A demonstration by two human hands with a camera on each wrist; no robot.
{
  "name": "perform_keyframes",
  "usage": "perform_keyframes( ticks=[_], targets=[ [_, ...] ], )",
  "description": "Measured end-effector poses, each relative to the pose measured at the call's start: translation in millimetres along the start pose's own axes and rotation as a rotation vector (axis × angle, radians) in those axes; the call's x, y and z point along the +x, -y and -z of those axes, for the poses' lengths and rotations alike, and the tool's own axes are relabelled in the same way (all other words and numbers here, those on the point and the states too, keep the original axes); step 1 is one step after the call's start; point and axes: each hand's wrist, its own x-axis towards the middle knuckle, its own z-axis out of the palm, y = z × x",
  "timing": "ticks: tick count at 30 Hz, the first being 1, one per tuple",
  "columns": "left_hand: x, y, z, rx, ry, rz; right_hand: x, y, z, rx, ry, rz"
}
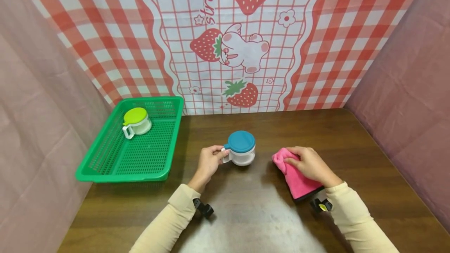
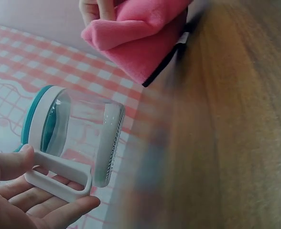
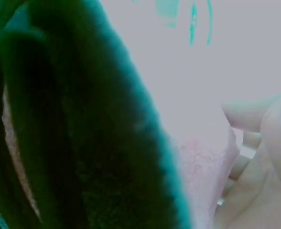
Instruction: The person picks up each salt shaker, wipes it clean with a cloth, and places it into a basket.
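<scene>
A clear seasoning jar [image 1: 242,159] with a blue lid [image 1: 241,141] is in the middle, upright and seemingly just off the table. My left hand [image 1: 208,165] pinches its white handle [image 2: 59,174], thumb on top and fingers beneath, as the left wrist view shows. To the right, my right hand [image 1: 311,165] grips a pink cloth [image 1: 299,180] with a dark edge, bunched at its upper end and hanging toward the table. Cloth and jar are apart. In the right wrist view, a dark fold fills the left side, and strong glare hides much of the rest.
On the left stands a green basket [image 1: 168,139] holding a similar jar [image 1: 142,127] with a lime lid and white handle. The brown table [image 1: 351,147] ends at a checked strawberry curtain [image 1: 309,69] behind, with pink cloth walls [image 1: 404,69] at both sides.
</scene>
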Motion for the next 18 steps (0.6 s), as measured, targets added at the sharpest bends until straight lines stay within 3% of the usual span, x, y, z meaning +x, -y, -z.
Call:
perform_keyframes(
  ticks=[18],
  targets=[
    [-2.6,-17.3,15.2,0.029,-0.044,-0.016,-2.3,2,9,-0.123,-0.037,0.033]
  ],
)
